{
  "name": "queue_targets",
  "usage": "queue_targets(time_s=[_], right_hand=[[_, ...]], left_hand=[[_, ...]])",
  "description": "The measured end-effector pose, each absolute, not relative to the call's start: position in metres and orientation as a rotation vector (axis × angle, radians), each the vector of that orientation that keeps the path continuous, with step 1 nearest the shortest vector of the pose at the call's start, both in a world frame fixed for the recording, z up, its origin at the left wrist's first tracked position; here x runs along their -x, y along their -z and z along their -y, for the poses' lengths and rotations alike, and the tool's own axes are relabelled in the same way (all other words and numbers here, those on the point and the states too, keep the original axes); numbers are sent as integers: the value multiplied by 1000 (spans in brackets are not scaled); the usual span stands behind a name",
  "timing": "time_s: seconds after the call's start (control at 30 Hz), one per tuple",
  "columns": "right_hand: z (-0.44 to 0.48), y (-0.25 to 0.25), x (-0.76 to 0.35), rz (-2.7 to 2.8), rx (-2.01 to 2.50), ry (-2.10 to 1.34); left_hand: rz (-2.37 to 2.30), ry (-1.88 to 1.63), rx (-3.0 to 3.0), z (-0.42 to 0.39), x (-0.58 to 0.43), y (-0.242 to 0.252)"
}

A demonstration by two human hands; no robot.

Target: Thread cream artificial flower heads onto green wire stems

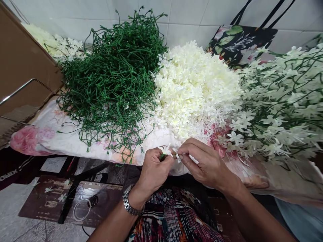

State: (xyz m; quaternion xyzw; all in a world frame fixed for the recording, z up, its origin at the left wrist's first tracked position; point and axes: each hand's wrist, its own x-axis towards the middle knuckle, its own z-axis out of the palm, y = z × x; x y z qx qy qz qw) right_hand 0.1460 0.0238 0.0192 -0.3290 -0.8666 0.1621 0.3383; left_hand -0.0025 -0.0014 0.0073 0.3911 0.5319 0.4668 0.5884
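Note:
Close to the front edge of the cloth-covered table, my left hand (156,168) is closed on a green artificial stem, with a white flower (165,150) showing above the thumb. My right hand (202,161) pinches a small white flower piece (178,156) right beside it, the two sets of fingertips almost meeting. Fingers hide most of both pieces. Beyond my hands lie a tangled heap of green plastic stems (113,74) on the left and a mound of loose cream-white blossoms (196,87) in the middle. To the right is a pile of flowers on stems (282,107).
A cardboard box (27,50) stands at the left with a metal wire (25,89) near it. A black floral bag (242,43) leans on the tiled wall (186,13). Below the table, a brown board (101,198) holds a white ring (82,209).

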Motion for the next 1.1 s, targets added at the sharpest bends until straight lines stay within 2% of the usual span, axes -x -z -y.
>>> queue_targets(time_s=[0.37,1.1], right_hand=[[-17,-33,-152,2140,915,-446],[-15,-18,-134,2082,919,-386]], left_hand=[[-1233,-1308,-942,10,8,1],[-1342,-1385,-1280,8,0,2]])
